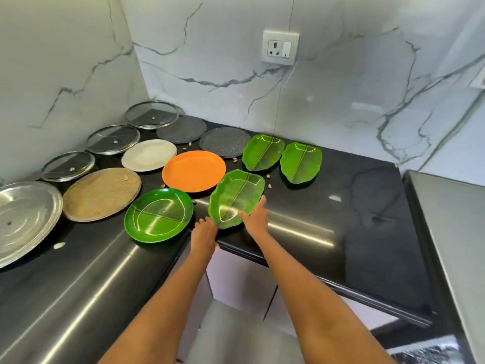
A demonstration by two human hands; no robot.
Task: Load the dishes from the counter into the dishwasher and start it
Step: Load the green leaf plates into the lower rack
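Two bare forearms reach over the black counter [341, 219] edge. The right hand [256, 219] and left hand [203, 236] clasp the near end of a leaf-shaped green plate [235, 197] between them. Just left of that grip sits a round green plate [158, 215]; beyond it, an orange plate [193, 170].

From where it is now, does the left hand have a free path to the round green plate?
Probably yes. The left hand is at the counter's edge, right beside the round green plate, with nothing between them. It is, however, touching the near leaf-shaped plate, which the right hand also holds.
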